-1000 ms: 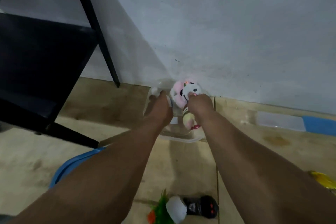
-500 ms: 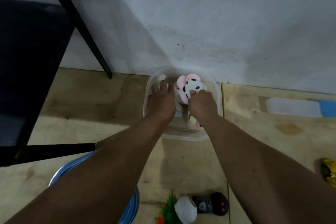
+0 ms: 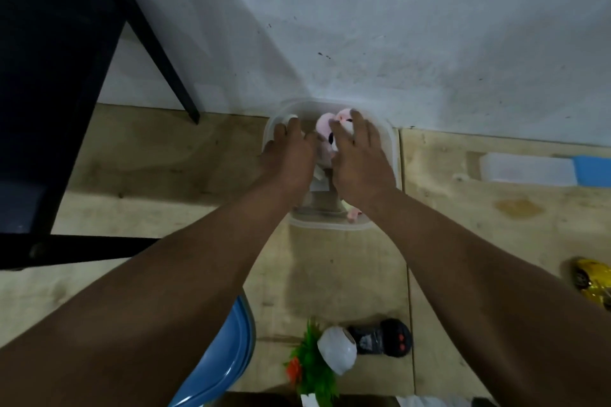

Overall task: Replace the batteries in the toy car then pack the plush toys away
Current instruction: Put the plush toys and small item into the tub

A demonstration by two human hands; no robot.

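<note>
A clear plastic container point(image 3: 393, 155) stands on the wooden floor against the white wall. Inside it lies a pink and white plush toy point(image 3: 324, 129), mostly covered by my hands. My left hand point(image 3: 287, 158) rests flat on the container's left side with fingers straight. With spread fingers, my right hand point(image 3: 358, 158) presses down on top of the plush. A small pink piece point(image 3: 353, 214) shows at the container's near edge. The yellow toy car point(image 3: 591, 277) lies at the far right on the floor.
A black remote control point(image 3: 383, 337), a white round object point(image 3: 337, 353) and a green plastic plant point(image 3: 310, 360) lie near the bottom. A blue plastic seat edge point(image 3: 228, 350) is at lower left. Black furniture legs point(image 3: 145, 30) stand at left. A white and blue lid point(image 3: 529, 168) lies at right.
My right hand has opened from a grip on the plush and now lies flat over it, pushing it lower into the container. The view has tilted further down.
</note>
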